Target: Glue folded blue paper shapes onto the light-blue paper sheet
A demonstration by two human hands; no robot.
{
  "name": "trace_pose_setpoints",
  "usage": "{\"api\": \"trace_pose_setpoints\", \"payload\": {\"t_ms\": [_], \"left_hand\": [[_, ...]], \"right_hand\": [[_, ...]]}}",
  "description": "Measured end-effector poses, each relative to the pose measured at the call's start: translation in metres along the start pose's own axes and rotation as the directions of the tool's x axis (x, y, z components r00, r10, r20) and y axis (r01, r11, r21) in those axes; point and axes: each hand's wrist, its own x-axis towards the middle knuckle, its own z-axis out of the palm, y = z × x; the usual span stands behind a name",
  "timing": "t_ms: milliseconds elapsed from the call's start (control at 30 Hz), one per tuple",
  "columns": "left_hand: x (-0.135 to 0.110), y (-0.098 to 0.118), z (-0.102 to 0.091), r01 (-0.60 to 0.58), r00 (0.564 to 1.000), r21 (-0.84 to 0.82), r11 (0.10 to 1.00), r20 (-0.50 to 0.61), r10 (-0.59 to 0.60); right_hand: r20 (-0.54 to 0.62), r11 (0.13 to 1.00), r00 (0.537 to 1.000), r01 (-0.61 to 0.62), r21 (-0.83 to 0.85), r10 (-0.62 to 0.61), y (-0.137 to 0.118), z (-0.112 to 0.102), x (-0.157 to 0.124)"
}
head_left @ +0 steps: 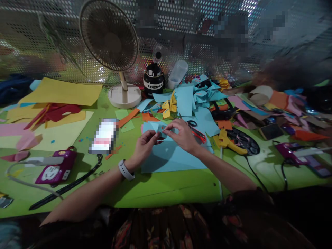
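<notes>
Above a light blue sheet (pixel 166 162) on the green table, my two hands meet close together. My left hand (pixel 145 147), with a pale watch strap at its wrist, pinches the edge of a small light blue paper piece (pixel 156 127). Small red marks show near that piece. My right hand (pixel 183 135) is closed in a pinch at the other side of the piece; whatever lies between its fingertips is too small to make out. Black-handled scissors (pixel 192 123) and a red cutter (pixel 199 135) lie just beyond my right hand.
A yellow glue gun (pixel 229 142) lies on the right beside a dark oval tray (pixel 246 141). Blue paper scraps (pixel 184 100) pile up at the back, near a black bottle (pixel 153 81) and a fan (pixel 124 95). Left are a lit phone (pixel 104 135) and a purple power block (pixel 57 166).
</notes>
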Motion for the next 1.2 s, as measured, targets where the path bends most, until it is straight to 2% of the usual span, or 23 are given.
{"api": "trace_pose_setpoints", "payload": {"t_ms": [200,467,733,800,967,1200], "left_hand": [[-0.003,0.004,0.002,0.020,1.000,-0.007,1.000,0.001,-0.020],[-0.003,0.006,0.002,0.041,0.999,0.004,0.999,0.020,-0.041],[-0.004,0.005,0.001,0.061,0.998,0.024,0.998,0.021,-0.062],[-0.004,0.003,0.000,0.053,0.998,0.027,0.998,0.021,-0.053],[-0.003,0.001,-0.002,0.056,0.998,0.033,0.998,0.025,-0.057],[-0.003,0.002,-0.004,0.089,0.994,0.117,0.989,0.047,-0.095]], "right_hand": [[-0.050,0.998,0.997,0.064,-0.009,-0.065,0.005,0.002,-0.003],[-0.053,0.998,0.997,0.064,-0.016,-0.065,0.006,0.001,-0.003],[-0.135,0.997,0.989,0.067,0.030,-0.062,0.015,-0.009,-0.003],[-0.094,0.999,0.995,0.038,0.037,-0.034,0.018,-0.009,-0.004],[0.130,0.981,0.990,-0.072,0.180,0.049,0.022,-0.005,-0.009],[0.183,0.962,0.979,-0.135,0.238,0.092,0.022,-0.002,-0.012]]}}
